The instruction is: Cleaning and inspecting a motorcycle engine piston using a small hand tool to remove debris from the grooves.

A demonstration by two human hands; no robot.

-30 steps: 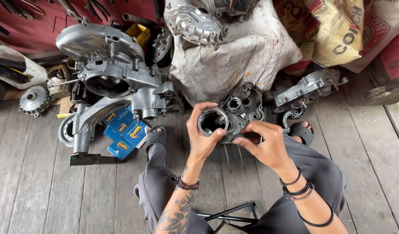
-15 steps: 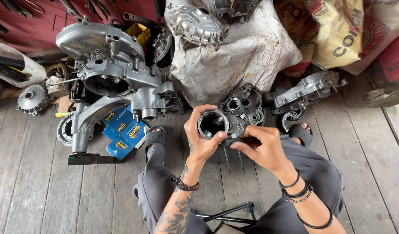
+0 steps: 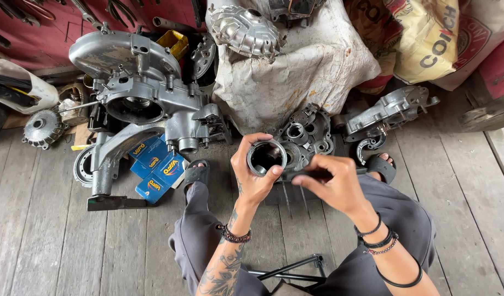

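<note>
- Your left hand (image 3: 256,176) is closed round a short metal cylinder sleeve (image 3: 267,158), thumb on the near rim and fingers curled over the far side, with its open bore tilted up toward you.
- Your right hand (image 3: 334,183) is pinched shut on a dark, flat part (image 3: 309,175) that touches the sleeve's right side; what exactly it is, you cannot tell from here.
- You hold both above your lap, over the grey wooden floor (image 3: 38,219), just in front of a grey engine case half (image 3: 307,134) lying by your sandalled feet.
- To the left sits a large engine casing (image 3: 137,98), with blue boxes (image 3: 156,167) beside it.
- A dirty white sack (image 3: 307,66) lies behind, carrying a finned metal cover (image 3: 244,30).
</note>
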